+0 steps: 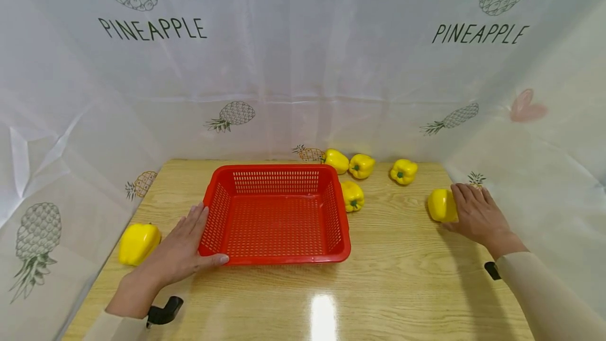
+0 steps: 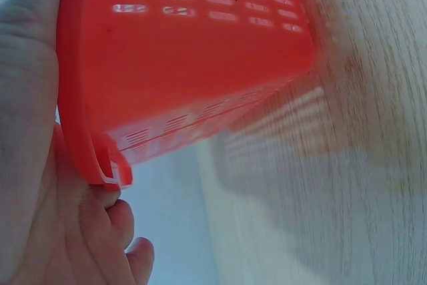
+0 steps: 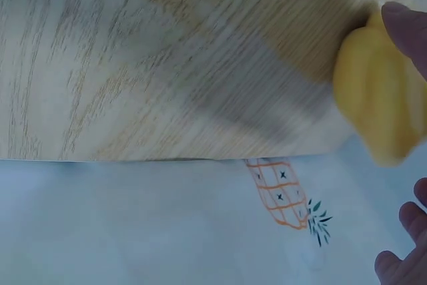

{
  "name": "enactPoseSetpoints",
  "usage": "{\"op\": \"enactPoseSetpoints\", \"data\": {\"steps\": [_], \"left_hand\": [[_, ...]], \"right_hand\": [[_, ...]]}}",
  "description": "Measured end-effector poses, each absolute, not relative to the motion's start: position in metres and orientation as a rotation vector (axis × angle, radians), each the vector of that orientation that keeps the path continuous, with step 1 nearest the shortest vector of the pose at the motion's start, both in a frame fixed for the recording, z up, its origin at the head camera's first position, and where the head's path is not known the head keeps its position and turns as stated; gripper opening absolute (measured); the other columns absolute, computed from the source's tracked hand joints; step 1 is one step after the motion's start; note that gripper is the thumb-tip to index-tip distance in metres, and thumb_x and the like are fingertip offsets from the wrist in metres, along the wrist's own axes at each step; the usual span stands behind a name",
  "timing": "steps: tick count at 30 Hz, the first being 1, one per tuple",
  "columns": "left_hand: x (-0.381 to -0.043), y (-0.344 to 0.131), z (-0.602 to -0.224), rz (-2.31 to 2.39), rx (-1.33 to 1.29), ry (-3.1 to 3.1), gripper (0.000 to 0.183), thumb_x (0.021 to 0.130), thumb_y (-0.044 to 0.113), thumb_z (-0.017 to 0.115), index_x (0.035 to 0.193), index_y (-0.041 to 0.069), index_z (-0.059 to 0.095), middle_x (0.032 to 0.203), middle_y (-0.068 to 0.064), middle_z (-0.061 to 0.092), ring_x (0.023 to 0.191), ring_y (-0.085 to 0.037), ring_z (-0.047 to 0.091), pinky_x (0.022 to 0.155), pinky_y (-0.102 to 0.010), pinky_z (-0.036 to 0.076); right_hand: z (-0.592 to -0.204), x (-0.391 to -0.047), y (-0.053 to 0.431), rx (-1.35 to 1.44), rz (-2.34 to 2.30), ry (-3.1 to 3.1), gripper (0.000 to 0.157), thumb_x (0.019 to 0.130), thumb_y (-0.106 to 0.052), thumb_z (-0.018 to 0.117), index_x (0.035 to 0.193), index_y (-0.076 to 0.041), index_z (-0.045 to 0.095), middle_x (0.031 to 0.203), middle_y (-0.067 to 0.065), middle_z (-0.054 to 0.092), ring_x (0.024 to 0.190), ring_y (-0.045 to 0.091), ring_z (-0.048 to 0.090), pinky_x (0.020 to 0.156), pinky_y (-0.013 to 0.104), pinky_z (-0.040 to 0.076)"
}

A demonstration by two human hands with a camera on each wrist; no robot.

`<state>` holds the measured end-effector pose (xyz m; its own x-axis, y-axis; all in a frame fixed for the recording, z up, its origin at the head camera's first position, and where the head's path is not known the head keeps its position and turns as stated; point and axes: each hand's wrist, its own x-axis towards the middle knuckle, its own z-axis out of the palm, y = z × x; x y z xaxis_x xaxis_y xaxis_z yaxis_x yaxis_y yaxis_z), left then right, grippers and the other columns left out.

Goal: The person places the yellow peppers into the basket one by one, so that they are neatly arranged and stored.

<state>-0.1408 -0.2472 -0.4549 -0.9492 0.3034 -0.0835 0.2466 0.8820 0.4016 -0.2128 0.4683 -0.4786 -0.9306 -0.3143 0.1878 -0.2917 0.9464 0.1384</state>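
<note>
Fingers of my left hand lie along the left rim of the red basket, thumb over its near left corner; I hold that corner between them. Basket sits on the wooden table, left of centre. At my right hand, fingers are straight and wide, along the right side of a yellow pepper near the table's right edge. Thumb overlaps this pepper in the right wrist view, other visible fingertips apart from it; thumb contact, cannot tell. Second pepper lies just left of my left hand. Third pepper is just beside the basket's right wall; fourth pepper and fifth pepper side by side behind it; sixth pepper farther right. White sheet behind, printed with pineapples.
</note>
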Motion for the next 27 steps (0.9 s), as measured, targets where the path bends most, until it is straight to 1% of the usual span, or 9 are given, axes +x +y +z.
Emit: {"op": "enactPoseSetpoints", "data": {"steps": [4, 8, 16, 21, 27], "left_hand": [[-0.14, -0.248, -0.455, 0.592, 0.427, 2.912, 0.13, 0.086, 0.075, 0.071, 0.167, -0.004, 0.007, 0.176, -0.026, 0.002, 0.162, -0.048, 0.008, 0.131, -0.063, 0.008], [-0.14, -0.248, -0.455, 0.595, 0.422, 2.909, 0.13, 0.086, 0.075, 0.071, 0.167, -0.004, 0.006, 0.176, -0.026, 0.002, 0.162, -0.048, 0.009, 0.13, -0.064, 0.009], [-0.14, -0.246, -0.455, 0.597, 0.443, 2.925, 0.133, 0.084, 0.081, 0.067, 0.167, -0.004, 0.007, 0.175, -0.027, 0.005, 0.161, -0.049, 0.011, 0.13, -0.064, 0.012], [-0.14, -0.245, -0.454, 0.599, 0.449, 2.927, 0.133, 0.084, 0.081, 0.067, 0.167, -0.005, 0.008, 0.175, -0.027, 0.006, 0.161, -0.049, 0.012, 0.129, -0.065, 0.013], [-0.14, -0.246, -0.454, 0.599, 0.44, 2.924, 0.132, 0.085, 0.08, 0.068, 0.167, -0.004, 0.008, 0.176, -0.026, 0.005, 0.161, -0.049, 0.011, 0.129, -0.066, 0.014]], "right_hand": [[-0.482, -0.218, 0.469, 0.465, -0.152, -2.876, 0.116, 0.07, -0.049, 0.097, 0.149, 0.009, 0.035, 0.145, 0.032, 0.044, 0.135, 0.054, 0.04, 0.115, 0.076, 0.03], [-0.486, -0.222, 0.469, 0.469, -0.172, -2.873, 0.115, 0.068, -0.048, 0.097, 0.147, 0.009, 0.036, 0.143, 0.032, 0.045, 0.131, 0.055, 0.042, 0.113, 0.077, 0.031], [-0.492, -0.227, 0.471, 0.452, -0.187, -2.918, 0.114, 0.071, -0.046, 0.095, 0.149, 0.008, 0.033, 0.145, 0.032, 0.044, 0.133, 0.056, 0.041, 0.112, 0.081, 0.029], [-0.493, -0.228, 0.468, 0.442, -0.214, -2.943, 0.113, 0.073, -0.045, 0.095, 0.151, 0.008, 0.032, 0.146, 0.032, 0.043, 0.134, 0.055, 0.042, 0.113, 0.082, 0.027], [-0.493, -0.229, 0.466, 0.411, -0.211, -2.976, 0.11, 0.076, -0.041, 0.094, 0.15, 0.01, 0.031, 0.146, 0.034, 0.043, 0.133, 0.056, 0.042, 0.11, 0.083, 0.029]]}}
